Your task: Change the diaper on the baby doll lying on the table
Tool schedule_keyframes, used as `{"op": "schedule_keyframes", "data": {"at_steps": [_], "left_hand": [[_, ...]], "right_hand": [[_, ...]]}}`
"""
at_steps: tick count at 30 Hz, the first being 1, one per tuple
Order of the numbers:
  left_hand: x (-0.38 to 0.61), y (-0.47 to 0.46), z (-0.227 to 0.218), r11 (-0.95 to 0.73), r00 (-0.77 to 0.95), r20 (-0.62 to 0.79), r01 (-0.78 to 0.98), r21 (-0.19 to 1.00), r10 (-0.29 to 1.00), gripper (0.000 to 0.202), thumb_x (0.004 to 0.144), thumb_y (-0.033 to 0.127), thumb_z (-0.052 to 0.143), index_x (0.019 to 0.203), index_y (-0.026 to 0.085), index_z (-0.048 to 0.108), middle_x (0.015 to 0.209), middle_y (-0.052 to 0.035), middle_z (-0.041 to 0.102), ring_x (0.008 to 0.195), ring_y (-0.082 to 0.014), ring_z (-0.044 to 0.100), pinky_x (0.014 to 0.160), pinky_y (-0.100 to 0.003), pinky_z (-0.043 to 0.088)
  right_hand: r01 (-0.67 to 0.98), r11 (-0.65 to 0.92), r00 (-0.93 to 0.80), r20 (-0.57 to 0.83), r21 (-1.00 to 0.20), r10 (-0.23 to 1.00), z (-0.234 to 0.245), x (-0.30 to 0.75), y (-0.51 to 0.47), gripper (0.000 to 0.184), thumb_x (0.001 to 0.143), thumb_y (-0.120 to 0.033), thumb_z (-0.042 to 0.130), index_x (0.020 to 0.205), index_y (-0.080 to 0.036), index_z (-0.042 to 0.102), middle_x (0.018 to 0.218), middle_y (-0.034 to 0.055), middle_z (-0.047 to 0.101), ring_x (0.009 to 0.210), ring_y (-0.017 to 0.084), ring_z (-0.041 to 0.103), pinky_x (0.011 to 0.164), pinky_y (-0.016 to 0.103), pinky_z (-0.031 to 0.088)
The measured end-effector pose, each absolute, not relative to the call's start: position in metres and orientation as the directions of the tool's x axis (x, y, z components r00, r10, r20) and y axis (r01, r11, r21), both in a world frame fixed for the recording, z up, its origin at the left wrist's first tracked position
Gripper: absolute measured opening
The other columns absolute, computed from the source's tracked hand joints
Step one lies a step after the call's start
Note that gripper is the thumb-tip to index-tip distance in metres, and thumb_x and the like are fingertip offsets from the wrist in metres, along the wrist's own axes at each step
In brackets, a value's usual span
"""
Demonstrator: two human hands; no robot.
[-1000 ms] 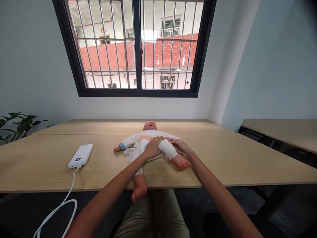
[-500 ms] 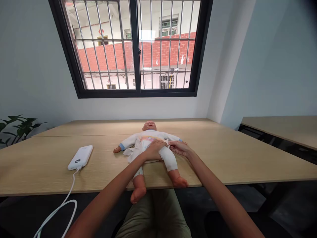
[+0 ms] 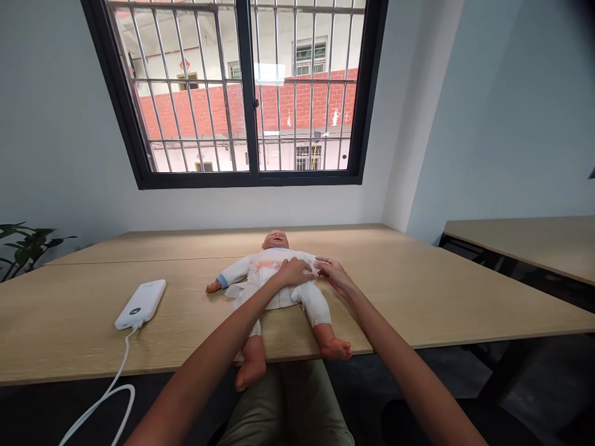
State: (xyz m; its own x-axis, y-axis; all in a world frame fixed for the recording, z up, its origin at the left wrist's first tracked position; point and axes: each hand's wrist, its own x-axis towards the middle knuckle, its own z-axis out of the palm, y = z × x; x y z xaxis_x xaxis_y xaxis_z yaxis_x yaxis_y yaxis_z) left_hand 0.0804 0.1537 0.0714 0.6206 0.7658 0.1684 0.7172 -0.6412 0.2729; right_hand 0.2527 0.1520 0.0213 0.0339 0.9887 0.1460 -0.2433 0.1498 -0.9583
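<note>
A baby doll point(image 3: 281, 298) lies on its back on the wooden table point(image 3: 409, 291), dressed in a white garment with blue cuffs. Its legs point toward me, and one foot point(image 3: 250, 373) sticks out past the table's front edge. My left hand point(image 3: 295, 272) rests across the doll's middle. My right hand point(image 3: 331, 272) sits at the far side of the doll's waist, fingertips on the garment's edge, close to my left hand. A crumpled white flap point(image 3: 237, 296) sticks out at the doll's side, away from both hands.
A white power bank point(image 3: 140, 303) lies left of the doll, its white cable running over the table's front edge. A potted plant point(image 3: 28, 244) shows at far left, a second table point(image 3: 520, 238) at right, and a barred window point(image 3: 242, 93) behind.
The doll's leg on the right has gone from raised under my hands to lying flat on the table. Both hands have shifted up from that thigh to the waist. The view has tilted slightly.
</note>
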Motion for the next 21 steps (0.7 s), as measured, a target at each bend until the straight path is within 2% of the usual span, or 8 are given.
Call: {"op": "schedule_keyframes", "data": {"at_steps": [2, 4, 7, 12, 15, 19, 21], "left_hand": [[0.089, 0.156, 0.07, -0.569, 0.53, 0.205, 0.762, 0.311, 0.823, 0.03, 0.085, 0.045, 0.057, 0.088, 0.019, 0.071, 0.097, -0.0052, 0.072, 0.095, -0.0237, 0.061, 0.087, -0.035, 0.042], [0.092, 0.159, 0.071, -0.533, 0.488, 0.214, 0.776, 0.338, 0.846, 0.026, 0.084, 0.039, 0.061, 0.077, 0.016, 0.069, 0.082, -0.0032, 0.07, 0.079, -0.0186, 0.061, 0.073, -0.028, 0.042], [0.09, 0.163, 0.073, -0.507, 0.458, 0.218, 0.793, 0.339, 0.862, 0.025, 0.085, 0.032, 0.059, 0.069, 0.014, 0.066, 0.072, -0.0021, 0.065, 0.072, -0.0157, 0.059, 0.063, -0.024, 0.038], [0.094, 0.169, 0.076, -0.416, 0.367, 0.208, 0.859, 0.297, 0.907, 0.009, 0.077, 0.022, 0.068, 0.08, 0.014, 0.065, 0.082, -0.0049, 0.066, 0.08, -0.0192, 0.061, 0.064, -0.025, 0.039], [0.103, 0.168, 0.079, -0.394, 0.348, 0.202, 0.879, 0.268, 0.915, 0.013, 0.074, 0.016, 0.07, 0.086, 0.014, 0.066, 0.091, -0.008, 0.067, 0.087, -0.0227, 0.062, 0.069, -0.027, 0.043], [0.105, 0.148, 0.083, -0.439, 0.351, 0.335, 0.868, 0.234, 0.874, 0.028, 0.084, 0.01, 0.052, 0.109, 0.015, 0.061, 0.12, -0.0117, 0.059, 0.114, -0.024, 0.053, 0.081, -0.029, 0.046], [0.099, 0.13, 0.084, -0.477, 0.357, 0.441, 0.857, 0.197, 0.824, 0.031, 0.088, 0.01, 0.045, 0.115, 0.015, 0.058, 0.123, -0.0114, 0.056, 0.119, -0.023, 0.048, 0.085, -0.029, 0.046]], "right_hand": [[-0.247, 0.181, 0.066, 0.17, -0.952, 0.983, 0.022, 0.25, 0.152, 0.04, 0.062, -0.019, 0.075, 0.099, -0.017, 0.06, 0.067, -0.0021, 0.066, 0.055, 0.01, 0.057, 0.055, 0.021, 0.045], [-0.233, 0.194, 0.107, 0.173, -0.953, 0.979, 0.023, 0.25, 0.152, 0.037, 0.062, -0.017, 0.074, 0.096, -0.017, 0.059, 0.065, -0.0025, 0.065, 0.054, 0.01, 0.055, 0.053, 0.02, 0.044], [-0.194, 0.192, 0.168, 0.161, -0.962, 0.973, 0.023, 0.251, 0.152, 0.037, 0.062, -0.017, 0.074, 0.095, -0.017, 0.058, 0.067, -0.0018, 0.066, 0.053, 0.009, 0.055, 0.053, 0.019, 0.045], [-0.202, 0.235, 0.159, 0.205, -0.951, 0.966, 0.025, 0.252, 0.152, 0.042, 0.062, -0.02, 0.076, 0.1, -0.017, 0.059, 0.072, -0.0018, 0.068, 0.058, 0.009, 0.059, 0.057, 0.019, 0.048], [-0.239, 0.252, 0.139, 0.224, -0.938, 0.965, 0.026, 0.249, 0.151, 0.043, 0.06, -0.021, 0.079, 0.099, -0.017, 0.06, 0.071, -0.0023, 0.068, 0.059, 0.009, 0.06, 0.057, 0.018, 0.05], [-0.282, 0.255, 0.142, 0.223, -0.925, 0.965, 0.028, 0.247, 0.149, 0.046, 0.059, -0.024, 0.083, 0.098, -0.017, 0.059, 0.066, -0.0034, 0.066, 0.057, 0.008, 0.06, 0.058, 0.018, 0.053], [-0.295, 0.247, 0.129, 0.218, -0.923, 0.967, 0.029, 0.248, 0.148, 0.045, 0.06, -0.024, 0.083, 0.097, -0.017, 0.059, 0.069, -0.0022, 0.068, 0.057, 0.008, 0.061, 0.06, 0.019, 0.054]]}}
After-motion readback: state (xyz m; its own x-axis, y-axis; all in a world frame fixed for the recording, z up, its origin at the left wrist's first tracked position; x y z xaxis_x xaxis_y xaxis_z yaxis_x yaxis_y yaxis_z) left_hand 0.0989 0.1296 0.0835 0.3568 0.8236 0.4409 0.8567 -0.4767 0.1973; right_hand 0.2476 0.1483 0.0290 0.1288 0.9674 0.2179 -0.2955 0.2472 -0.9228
